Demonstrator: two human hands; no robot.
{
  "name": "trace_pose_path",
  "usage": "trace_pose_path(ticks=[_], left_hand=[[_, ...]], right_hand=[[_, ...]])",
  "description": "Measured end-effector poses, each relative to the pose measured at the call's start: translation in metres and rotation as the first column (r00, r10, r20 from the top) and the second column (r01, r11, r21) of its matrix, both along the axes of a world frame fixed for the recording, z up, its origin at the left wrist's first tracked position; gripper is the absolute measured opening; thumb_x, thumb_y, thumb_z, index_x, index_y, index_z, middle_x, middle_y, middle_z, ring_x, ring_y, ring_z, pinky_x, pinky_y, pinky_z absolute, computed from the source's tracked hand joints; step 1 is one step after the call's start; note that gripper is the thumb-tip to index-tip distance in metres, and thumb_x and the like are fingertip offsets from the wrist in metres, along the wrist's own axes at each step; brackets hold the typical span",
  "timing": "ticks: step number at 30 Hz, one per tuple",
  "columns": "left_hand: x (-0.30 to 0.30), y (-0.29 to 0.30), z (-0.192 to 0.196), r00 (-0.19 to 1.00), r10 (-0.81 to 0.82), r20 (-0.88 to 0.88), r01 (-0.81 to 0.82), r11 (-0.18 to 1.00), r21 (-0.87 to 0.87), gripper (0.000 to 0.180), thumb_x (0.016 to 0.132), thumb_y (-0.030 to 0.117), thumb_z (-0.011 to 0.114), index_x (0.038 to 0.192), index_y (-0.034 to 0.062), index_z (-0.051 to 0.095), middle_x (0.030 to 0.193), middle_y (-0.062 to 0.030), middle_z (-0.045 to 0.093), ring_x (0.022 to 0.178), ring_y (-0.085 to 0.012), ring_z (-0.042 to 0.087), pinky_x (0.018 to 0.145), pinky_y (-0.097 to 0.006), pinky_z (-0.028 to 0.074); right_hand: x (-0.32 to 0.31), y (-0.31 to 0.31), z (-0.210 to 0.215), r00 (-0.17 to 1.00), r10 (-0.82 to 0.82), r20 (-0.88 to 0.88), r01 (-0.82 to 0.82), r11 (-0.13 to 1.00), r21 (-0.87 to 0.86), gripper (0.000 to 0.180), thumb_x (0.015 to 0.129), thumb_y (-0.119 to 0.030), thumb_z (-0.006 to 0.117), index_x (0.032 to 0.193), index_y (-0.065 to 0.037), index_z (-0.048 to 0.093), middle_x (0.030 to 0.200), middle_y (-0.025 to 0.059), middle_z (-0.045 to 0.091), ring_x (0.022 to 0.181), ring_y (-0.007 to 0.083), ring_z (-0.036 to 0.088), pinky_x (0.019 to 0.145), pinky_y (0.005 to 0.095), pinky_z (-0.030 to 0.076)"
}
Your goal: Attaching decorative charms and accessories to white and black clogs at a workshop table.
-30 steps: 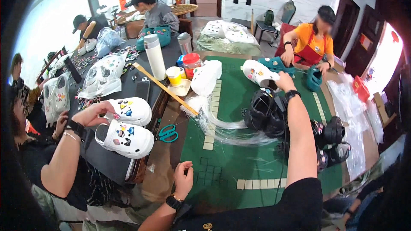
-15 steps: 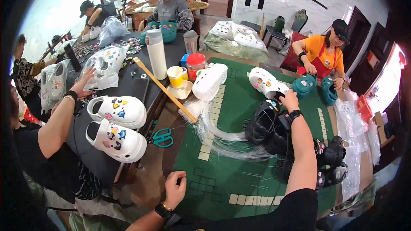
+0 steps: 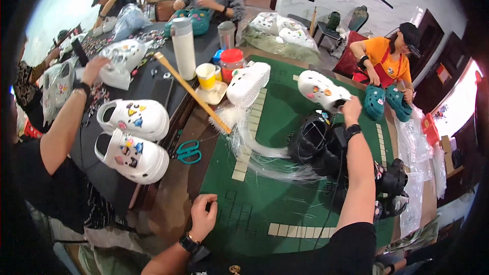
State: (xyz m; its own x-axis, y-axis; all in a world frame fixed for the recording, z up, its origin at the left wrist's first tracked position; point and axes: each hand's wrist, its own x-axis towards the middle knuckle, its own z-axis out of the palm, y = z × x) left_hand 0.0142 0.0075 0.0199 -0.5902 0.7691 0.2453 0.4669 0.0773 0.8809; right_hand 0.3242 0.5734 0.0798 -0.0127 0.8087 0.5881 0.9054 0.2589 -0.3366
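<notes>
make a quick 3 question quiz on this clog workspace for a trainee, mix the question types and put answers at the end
1. Multiple choice: what does the person's right grip hold?
A) a teal clog
B) a white clog
C) a tall white flask

2. True or false: the teal scissors lie to the left of the green mat.

3. Short answer: what colour is the lid of the jar beside the yellow-and-white cup?

Key: 1. B; 2. True; 3. Red
</notes>
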Motion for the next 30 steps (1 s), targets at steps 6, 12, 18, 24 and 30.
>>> trace_pose_path(ticks=[6,12,18,24,30], left_hand=[[-0.004,-0.004,-0.005,1.0,-0.002,0.011,0.001,0.999,0.048,0.026,0.08,0.002,0.067,0.105,0.0001,0.062,0.096,-0.0142,0.064,0.09,-0.0293,0.062,0.079,-0.038,0.049],[0.017,-0.008,0.045,0.952,-0.304,-0.017,0.304,0.944,0.131,0.077,0.07,0.02,0.085,0.134,0.0039,0.046,0.124,-0.0158,0.055,0.108,-0.0288,0.057,0.092,-0.038,0.048],[0.015,-0.024,0.065,0.55,-0.612,0.568,0.696,0.712,0.093,0.095,0.072,0.022,0.086,0.147,0.0022,0.031,0.131,-0.0151,0.055,0.114,-0.0211,0.059,0.098,-0.037,0.049],[-0.021,-0.055,0.05,0.271,-0.458,0.846,0.542,0.8,0.259,0.053,0.092,0.018,0.065,0.137,-0.0003,0.044,0.118,-0.0086,0.061,0.098,-0.016,0.062,0.086,-0.031,0.051],[-0.04,-0.041,0.042,0.344,-0.286,0.894,0.169,0.956,0.241,0.056,0.097,0.032,0.055,0.14,0.0004,0.04,0.124,-0.011,0.056,0.11,-0.0194,0.056,0.095,-0.038,0.046]], right_hand=[[-0.008,-0.057,0.086,0.968,0.179,-0.179,-0.172,0.984,0.055,0.042,0.084,-0.009,0.048,0.123,0.003,0.059,0.111,0.0229,0.067,0.101,0.0345,0.065,0.092,0.0385,0.049],[-0.06,-0.209,0.138,0.741,0.417,-0.527,-0.628,0.708,-0.323,0.039,0.084,0.003,0.041,0.118,0.004,0.061,0.094,0.0133,0.068,0.075,0.0171,0.067,0.062,0.0291,0.056],[-0.117,-0.334,0.128,0.747,0.419,-0.516,-0.635,0.219,-0.741,0.044,0.082,0.002,0.044,0.124,0.007,0.054,0.099,0.0163,0.067,0.079,0.0239,0.07,0.062,0.0338,0.061],[-0.127,-0.373,0.131,0.824,0.416,-0.384,-0.337,-0.184,-0.923,0.044,0.088,-0.011,0.05,0.129,0.006,0.049,0.09,0.0175,0.068,0.066,0.0223,0.07,0.057,0.0312,0.059],[-0.151,-0.404,0.131,0.572,0.738,-0.359,-0.016,-0.427,-0.904,0.042,0.099,-0.039,0.048,0.113,-0.001,0.058,0.085,0.01,0.068,0.066,0.0158,0.068,0.057,0.027,0.055]])
